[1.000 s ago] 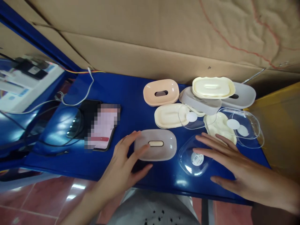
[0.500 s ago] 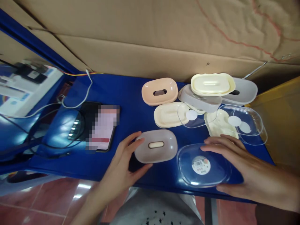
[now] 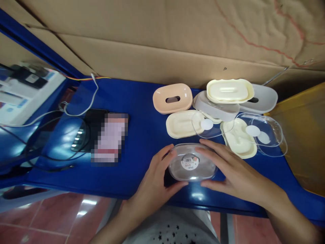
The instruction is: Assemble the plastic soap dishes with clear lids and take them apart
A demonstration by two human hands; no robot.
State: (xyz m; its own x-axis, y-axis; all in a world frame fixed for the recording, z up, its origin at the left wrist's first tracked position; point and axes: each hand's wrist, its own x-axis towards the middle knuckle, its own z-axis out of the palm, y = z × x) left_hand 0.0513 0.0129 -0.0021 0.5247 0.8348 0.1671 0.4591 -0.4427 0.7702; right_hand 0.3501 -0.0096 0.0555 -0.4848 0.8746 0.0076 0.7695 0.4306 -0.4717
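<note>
A clear plastic lid (image 3: 205, 171) with a round barcode label lies over a grey oval soap dish (image 3: 175, 169), which shows through it. My left hand (image 3: 161, 171) grips the dish at its left end, thumb along the near edge and fingers on the far edge. Around the lid's right end, my right hand (image 3: 224, 166) is closed, with fingers over the top and thumb at the near side. Whether the lid is fully seated cannot be seen. Just beyond the hands lie a cream tray (image 3: 179, 125) and a second cream tray (image 3: 241, 140).
Toward the back of the blue table (image 3: 142, 142) are a peach dish (image 3: 159, 98), a stacked pale yellow tray (image 3: 228, 91) and grey dishes (image 3: 266, 98). Clear lids (image 3: 275, 132) lie at right beside a yellowish box (image 3: 304, 135). A phone (image 3: 111, 135) and cables occupy the left.
My right hand has carried the clear lid leftward onto the grey dish. My left hand and the dish have shifted right, and the two hands are now close together.
</note>
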